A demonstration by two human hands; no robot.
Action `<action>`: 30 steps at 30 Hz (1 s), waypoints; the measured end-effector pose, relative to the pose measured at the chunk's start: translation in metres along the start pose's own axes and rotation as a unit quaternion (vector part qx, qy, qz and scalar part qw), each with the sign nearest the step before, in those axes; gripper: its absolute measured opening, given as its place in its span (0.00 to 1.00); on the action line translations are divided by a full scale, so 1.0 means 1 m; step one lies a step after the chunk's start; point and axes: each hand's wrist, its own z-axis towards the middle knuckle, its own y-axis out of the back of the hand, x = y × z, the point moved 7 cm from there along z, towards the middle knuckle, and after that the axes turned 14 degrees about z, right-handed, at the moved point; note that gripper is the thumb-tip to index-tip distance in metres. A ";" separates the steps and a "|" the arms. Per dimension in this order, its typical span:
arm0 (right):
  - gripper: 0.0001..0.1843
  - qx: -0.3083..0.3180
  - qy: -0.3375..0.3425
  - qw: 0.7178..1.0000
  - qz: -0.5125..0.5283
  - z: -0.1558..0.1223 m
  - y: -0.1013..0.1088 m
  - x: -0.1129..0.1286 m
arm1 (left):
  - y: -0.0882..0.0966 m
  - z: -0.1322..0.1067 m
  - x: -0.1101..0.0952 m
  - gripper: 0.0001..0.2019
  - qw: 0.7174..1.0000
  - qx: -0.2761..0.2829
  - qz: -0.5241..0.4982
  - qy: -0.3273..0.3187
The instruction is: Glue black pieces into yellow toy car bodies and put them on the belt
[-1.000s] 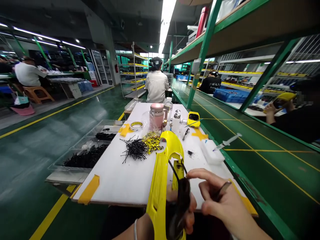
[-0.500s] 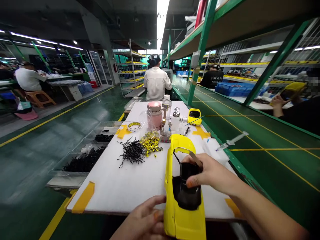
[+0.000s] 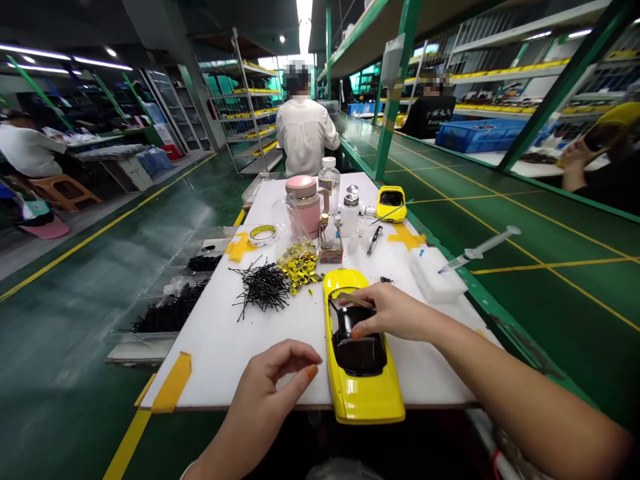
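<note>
A yellow toy car body [image 3: 369,398] lies on the white tabletop at its near edge, its rear toward me. Black window parts [image 3: 361,353] sit in its roof opening. My right hand [image 3: 400,312] reaches over the roof from the right, holding a flat greyish strip [image 3: 356,301] between its fingers. Its thumb is at the black part. Just left of the car, my left hand [image 3: 270,393] hovers with curved fingers apart from the thumb and nothing held. Beyond it lie a pile of thin black stems [image 3: 263,287] and small yellow-and-black pieces [image 3: 299,268].
A pink mug [image 3: 303,207], clear bottle [image 3: 329,180], tape roll [image 3: 263,234] and second yellow car body [image 3: 391,203] stand farther back. At right, a syringe [image 3: 480,249] rests on a white block [image 3: 437,277]. A green ledge borders the table. Co-workers sit ahead and rightward.
The car body has gone down onto the tabletop, farther from me. My left hand has let go of it and moved left. My right hand stays at the roof opening with the strip.
</note>
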 end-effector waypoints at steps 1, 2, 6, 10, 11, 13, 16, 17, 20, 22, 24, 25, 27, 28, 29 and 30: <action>0.22 -0.055 0.042 0.997 -0.022 -0.010 0.008 0.006 | -0.002 0.005 -0.011 0.06 0.995 -0.018 0.068 -0.069; 0.19 -0.127 0.092 0.987 -0.038 -0.024 0.018 0.013 | -0.006 0.007 -0.023 0.08 0.979 -0.039 0.138 -0.143; 0.07 -0.527 0.279 0.801 -0.054 -0.115 0.075 0.018 | -0.028 0.012 -0.061 0.17 0.863 -0.056 0.352 -0.358; 0.17 -0.653 0.324 0.685 -0.010 -0.156 0.110 -0.018 | -0.040 0.020 -0.087 0.16 0.771 -0.020 0.446 -0.453; 0.21 -0.639 0.324 0.697 0.016 -0.152 0.118 -0.028 | -0.043 0.021 -0.093 0.16 0.749 -0.014 0.465 -0.472; 0.28 -0.619 0.323 0.713 0.061 -0.143 0.130 -0.044 | -0.049 0.021 -0.105 0.16 0.707 0.000 0.494 -0.506; 0.30 -0.602 0.307 0.731 0.092 -0.128 0.139 -0.056 | -0.056 0.015 -0.118 0.17 0.659 0.022 0.504 -0.558; 0.29 -0.596 0.302 0.738 0.096 -0.123 0.140 -0.058 | -0.055 0.013 -0.121 0.17 0.654 0.020 0.496 -0.571; 0.25 -0.585 0.296 0.747 0.111 -0.112 0.141 -0.061 | -0.046 0.014 -0.121 0.16 0.693 -0.004 0.457 -0.557; 0.21 -0.582 0.302 0.748 0.108 -0.107 0.142 -0.060 | -0.040 0.021 -0.113 0.18 0.731 -0.003 0.446 -0.516; 0.17 -0.575 0.308 0.751 0.097 -0.104 0.142 -0.056 | -0.039 0.027 -0.102 0.22 0.748 0.018 0.461 -0.477; 0.16 -0.570 0.311 0.755 0.092 -0.102 0.142 -0.053 | -0.040 0.030 -0.098 0.24 0.748 0.029 0.475 -0.463; 0.14 -0.553 0.304 0.770 0.090 -0.098 0.141 -0.047 | -0.043 0.032 -0.094 0.25 0.741 0.047 0.494 -0.453; 0.14 -0.541 0.295 0.782 0.095 -0.096 0.141 -0.044 | -0.045 0.032 -0.095 0.26 0.736 0.054 0.496 -0.457; 0.15 -0.529 0.285 0.793 0.102 -0.093 0.140 -0.042 | -0.047 0.031 -0.096 0.26 0.731 0.060 0.496 -0.465; 0.16 -0.515 0.275 0.804 0.108 -0.090 0.139 -0.039 | -0.049 0.030 -0.098 0.26 0.726 0.065 0.493 -0.475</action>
